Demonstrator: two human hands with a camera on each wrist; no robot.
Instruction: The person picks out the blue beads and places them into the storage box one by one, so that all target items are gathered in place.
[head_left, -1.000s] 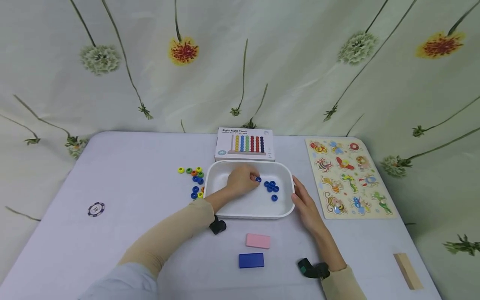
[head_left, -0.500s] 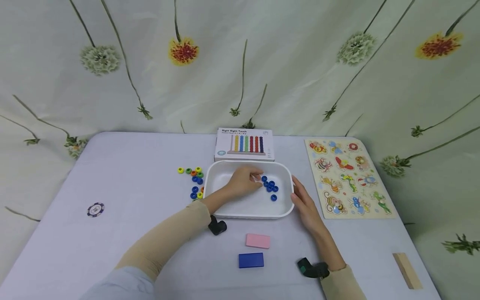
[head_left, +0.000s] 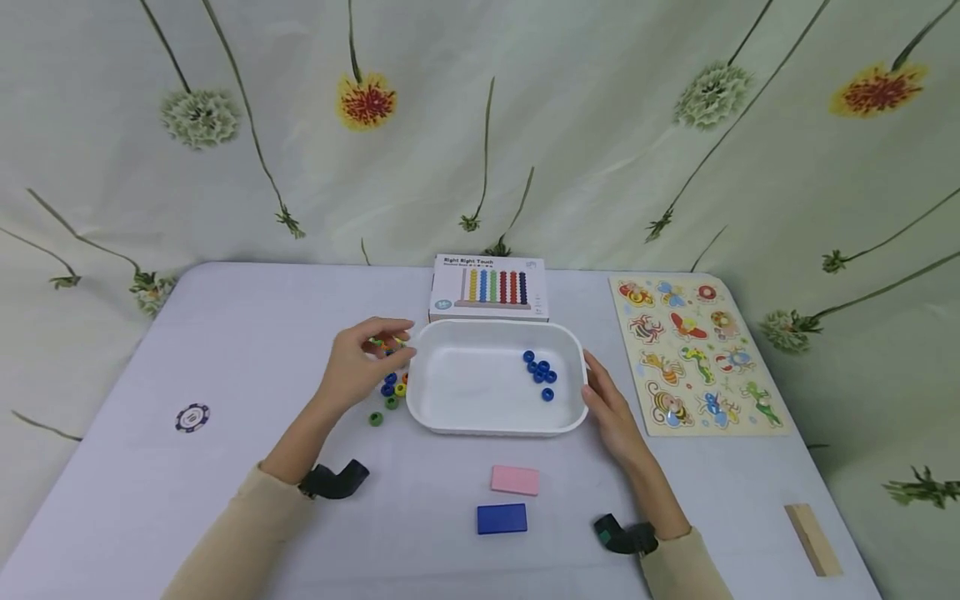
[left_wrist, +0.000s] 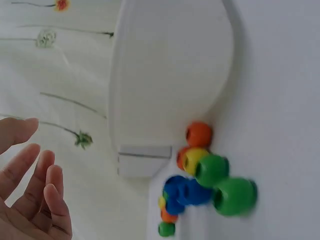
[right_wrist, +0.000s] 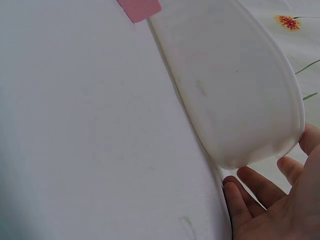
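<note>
A white tray [head_left: 465,387] stands mid-table with several blue beads [head_left: 547,395] on the right part of its floor. Just outside its left end, my left hand [head_left: 356,367] hovers over a loose group of coloured beads, thumb and fingers parted, nothing between them. Green beads [left_wrist: 235,196], blue beads [left_wrist: 195,192], a yellow bead and orange beads [left_wrist: 199,135] show in the left wrist view; the hand hides some of them in the head view. My right hand [head_left: 611,417] rests against the tray's right end, with its relaxed fingertips at the rim and outer wall.
Behind the tray lies a printed box [head_left: 487,287]. A wooden picture puzzle [head_left: 697,358] is at right, a wooden block [head_left: 814,540] near the right edge. In front are a pink block [head_left: 515,480] and a blue block [head_left: 502,518]; a chip [head_left: 192,417] lies left.
My left hand has released a blue bead among the others in the tray, then moved left out of it to above the loose beads. The right hand has stayed at the tray's end.
</note>
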